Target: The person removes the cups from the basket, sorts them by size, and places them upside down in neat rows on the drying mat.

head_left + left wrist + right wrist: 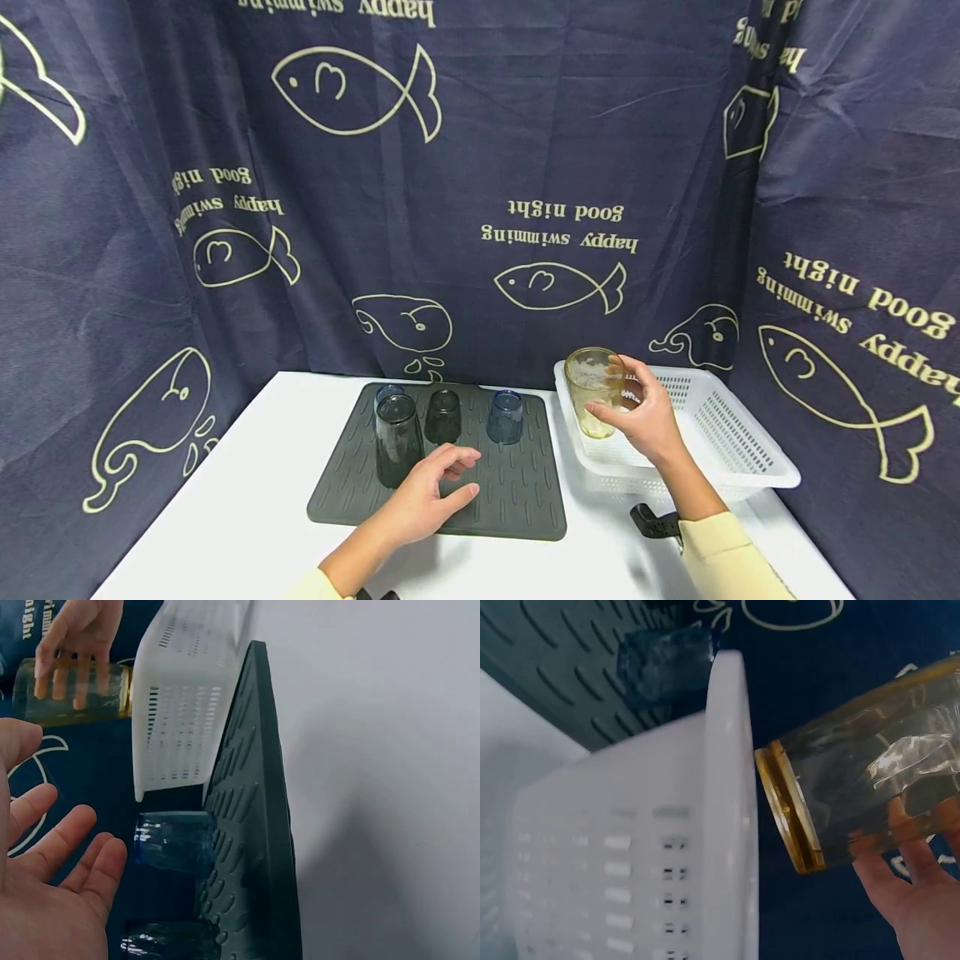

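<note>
My right hand (647,417) grips a clear amber drinking glass (585,385) by its side, fingers and thumb round it. In the right wrist view the thick base of the amber glass (795,814) is close beside the white basket's rim (731,787). Over the front of the dark grey drying mat (517,508) hovers my left hand (426,498), its fingers relaxed and nothing in them. Nearest to it stands a tall dark glass (397,446). Behind are a short dark glass (443,417) and a blue glass (506,419). Another blue glass (389,390) is mostly hidden behind the tall one.
The white perforated basket (757,481) stands on the white table (277,433), right of the mat. A dark blue curtain (465,183) with fish drawings hangs close behind and at both sides. A black strap (654,523) is on my right wrist.
</note>
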`<action>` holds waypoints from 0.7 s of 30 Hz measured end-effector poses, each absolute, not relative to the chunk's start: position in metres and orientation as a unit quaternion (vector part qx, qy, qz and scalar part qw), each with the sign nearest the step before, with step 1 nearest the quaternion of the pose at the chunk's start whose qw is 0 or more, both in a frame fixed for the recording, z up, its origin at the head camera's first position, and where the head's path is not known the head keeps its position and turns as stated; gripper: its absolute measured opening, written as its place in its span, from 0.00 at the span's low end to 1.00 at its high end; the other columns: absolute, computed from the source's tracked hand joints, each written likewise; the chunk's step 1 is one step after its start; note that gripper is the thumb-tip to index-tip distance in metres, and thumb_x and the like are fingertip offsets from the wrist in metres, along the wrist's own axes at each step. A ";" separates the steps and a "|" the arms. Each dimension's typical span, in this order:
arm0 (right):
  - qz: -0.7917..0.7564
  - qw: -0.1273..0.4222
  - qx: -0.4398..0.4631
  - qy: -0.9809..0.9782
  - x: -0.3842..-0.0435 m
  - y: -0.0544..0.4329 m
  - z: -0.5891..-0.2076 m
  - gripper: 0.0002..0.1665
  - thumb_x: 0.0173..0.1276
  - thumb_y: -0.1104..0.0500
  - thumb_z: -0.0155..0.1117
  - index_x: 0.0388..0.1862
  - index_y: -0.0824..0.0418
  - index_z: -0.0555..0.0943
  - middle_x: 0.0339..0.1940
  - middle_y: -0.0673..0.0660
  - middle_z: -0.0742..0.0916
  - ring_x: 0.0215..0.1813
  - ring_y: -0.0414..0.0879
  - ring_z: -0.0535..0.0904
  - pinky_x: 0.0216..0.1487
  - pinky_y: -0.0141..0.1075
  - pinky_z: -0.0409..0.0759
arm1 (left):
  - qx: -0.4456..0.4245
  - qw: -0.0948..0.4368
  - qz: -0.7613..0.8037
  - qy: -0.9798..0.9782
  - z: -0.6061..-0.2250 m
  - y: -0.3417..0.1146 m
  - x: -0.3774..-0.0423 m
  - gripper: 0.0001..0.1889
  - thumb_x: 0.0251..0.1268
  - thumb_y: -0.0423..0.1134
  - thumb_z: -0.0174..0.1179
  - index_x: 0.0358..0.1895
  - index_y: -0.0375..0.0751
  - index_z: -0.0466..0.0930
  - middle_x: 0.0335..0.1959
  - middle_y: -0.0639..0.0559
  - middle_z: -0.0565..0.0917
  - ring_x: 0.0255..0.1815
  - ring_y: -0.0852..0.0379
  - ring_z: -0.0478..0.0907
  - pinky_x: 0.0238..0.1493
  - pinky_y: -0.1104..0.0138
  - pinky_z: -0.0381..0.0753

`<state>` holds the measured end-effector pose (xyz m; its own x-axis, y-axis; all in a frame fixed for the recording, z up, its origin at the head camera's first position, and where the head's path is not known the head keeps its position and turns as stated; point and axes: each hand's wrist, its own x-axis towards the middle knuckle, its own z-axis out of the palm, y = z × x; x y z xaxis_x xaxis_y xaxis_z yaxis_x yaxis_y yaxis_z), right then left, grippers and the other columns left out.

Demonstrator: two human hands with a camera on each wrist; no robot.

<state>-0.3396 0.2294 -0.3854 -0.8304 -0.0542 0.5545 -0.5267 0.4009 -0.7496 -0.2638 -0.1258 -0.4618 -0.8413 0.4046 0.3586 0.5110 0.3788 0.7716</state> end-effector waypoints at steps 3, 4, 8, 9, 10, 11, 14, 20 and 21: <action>0.517 0.238 0.193 -0.799 -0.334 0.222 -0.381 0.46 0.51 0.66 0.84 0.70 0.60 0.74 0.58 0.61 0.82 0.53 0.35 0.81 0.49 0.23 0.80 | -0.279 0.055 -0.490 -0.824 -0.460 -0.124 -0.264 0.20 0.73 0.45 0.64 0.65 0.54 0.76 0.56 0.58 0.80 0.57 0.60 0.78 0.63 0.60 0.82; 0.515 0.240 0.197 -0.799 -0.333 0.220 -0.379 0.46 0.50 0.66 0.84 0.69 0.60 0.74 0.57 0.60 0.82 0.52 0.34 0.80 0.49 0.23 0.80 | -0.281 0.057 -0.492 -0.822 -0.459 -0.123 -0.264 0.20 0.73 0.45 0.64 0.65 0.53 0.76 0.56 0.58 0.80 0.57 0.60 0.78 0.62 0.61 0.82; 0.501 0.237 0.205 -0.807 -0.324 0.211 -0.375 0.46 0.49 0.64 0.86 0.68 0.58 0.76 0.56 0.57 0.83 0.51 0.33 0.80 0.49 0.24 0.80 | -0.283 0.059 -0.497 -0.818 -0.455 -0.120 -0.265 0.20 0.73 0.44 0.64 0.64 0.52 0.76 0.56 0.57 0.80 0.56 0.61 0.78 0.61 0.62 0.82; 0.497 0.233 0.206 -0.810 -0.322 0.209 -0.374 0.46 0.49 0.63 0.86 0.68 0.57 0.76 0.57 0.56 0.83 0.51 0.34 0.80 0.49 0.25 0.80 | -0.283 0.058 -0.499 -0.817 -0.454 -0.119 -0.265 0.20 0.73 0.44 0.63 0.65 0.52 0.76 0.56 0.57 0.80 0.56 0.61 0.78 0.61 0.62 0.83; 0.494 0.228 0.208 -0.813 -0.319 0.207 -0.373 0.46 0.49 0.62 0.86 0.68 0.57 0.76 0.57 0.56 0.83 0.51 0.34 0.80 0.49 0.26 0.80 | -0.285 0.057 -0.501 -0.815 -0.453 -0.118 -0.265 0.19 0.73 0.44 0.63 0.65 0.51 0.76 0.56 0.56 0.80 0.56 0.60 0.78 0.61 0.60 0.83; 0.491 0.223 0.209 -0.816 -0.317 0.205 -0.373 0.46 0.50 0.62 0.86 0.68 0.56 0.76 0.57 0.55 0.83 0.51 0.35 0.80 0.50 0.26 0.80 | -0.287 0.057 -0.503 -0.813 -0.452 -0.118 -0.265 0.20 0.73 0.44 0.63 0.65 0.51 0.76 0.56 0.55 0.80 0.56 0.60 0.78 0.61 0.59 0.83; 0.490 0.211 0.221 -0.817 -0.311 0.198 -0.372 0.45 0.50 0.61 0.86 0.68 0.55 0.77 0.56 0.54 0.83 0.50 0.35 0.80 0.48 0.29 0.82 | -0.290 0.053 -0.508 -0.809 -0.448 -0.116 -0.266 0.19 0.74 0.44 0.63 0.65 0.51 0.76 0.56 0.54 0.80 0.56 0.59 0.78 0.62 0.58 0.83; 0.491 0.199 0.267 -0.805 -0.299 0.186 -0.376 0.43 0.47 0.62 0.87 0.64 0.57 0.80 0.53 0.57 0.86 0.48 0.36 0.84 0.45 0.34 0.86 | -0.304 0.057 -0.516 -0.799 -0.446 -0.113 -0.269 0.20 0.75 0.43 0.62 0.66 0.50 0.76 0.57 0.51 0.81 0.57 0.57 0.79 0.61 0.56 0.83; 0.490 0.198 0.272 -0.805 -0.298 0.184 -0.376 0.43 0.46 0.62 0.88 0.64 0.57 0.80 0.53 0.57 0.86 0.48 0.37 0.84 0.45 0.34 0.86 | -0.306 0.057 -0.518 -0.797 -0.445 -0.113 -0.269 0.20 0.75 0.43 0.62 0.66 0.49 0.76 0.56 0.50 0.81 0.56 0.57 0.79 0.61 0.56 0.83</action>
<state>-0.2976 0.1842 -0.3764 -0.7739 -0.2438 0.5845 -0.6311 0.3729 -0.6802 -0.2692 -0.1132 -0.4453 -0.8066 0.4284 0.4073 0.5461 0.2764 0.7908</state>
